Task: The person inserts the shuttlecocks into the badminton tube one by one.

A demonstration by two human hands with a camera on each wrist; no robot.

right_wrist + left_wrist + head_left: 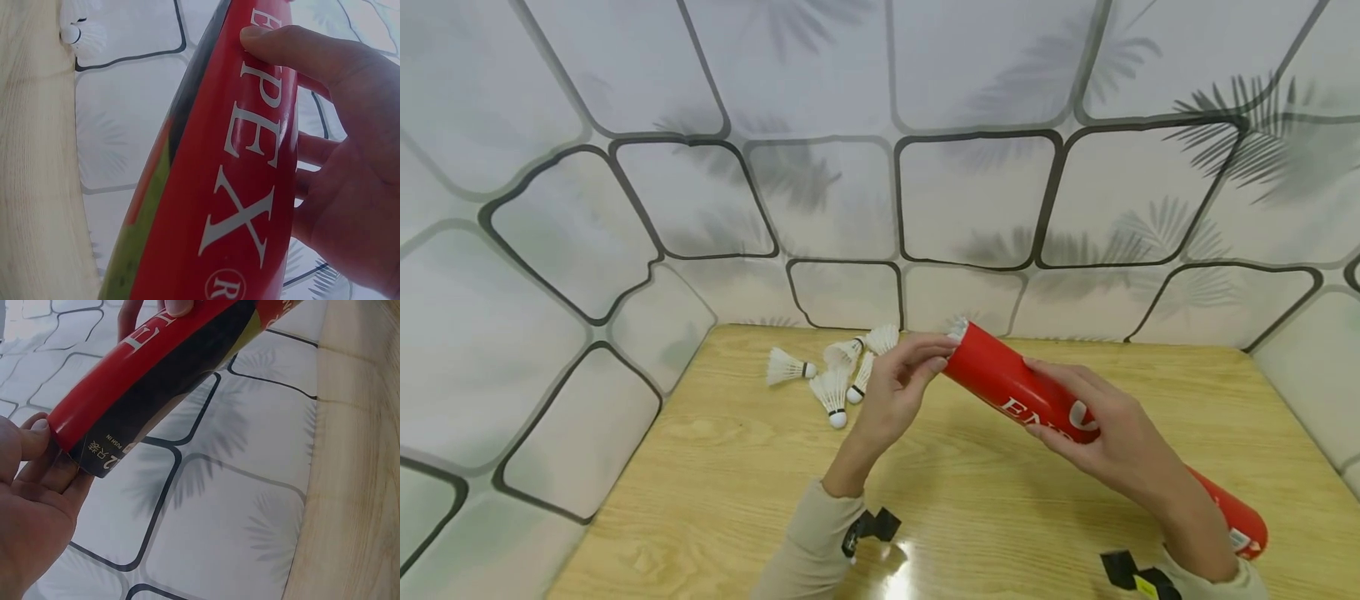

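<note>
My right hand (1120, 429) grips a red shuttlecock tube (1000, 375) round its lower part, thumb along the white lettering. The tube is held tilted above the table, its mouth up to the left. White feathers of a shuttlecock (958, 327) show at that mouth. There my left hand (891, 387) has its curled fingers and thumb, pinching at the feathers right by the rim. In the left wrist view the tube (156, 381) shows a dark side panel, and its end hides the left fingertips.
Several white shuttlecocks (831, 396) lie in a loose group at the back left of the wooden table (700, 475). Another red tube (1236, 517) lies at the right, partly behind the right forearm. A patterned cloth wall (835, 200) rises behind the table.
</note>
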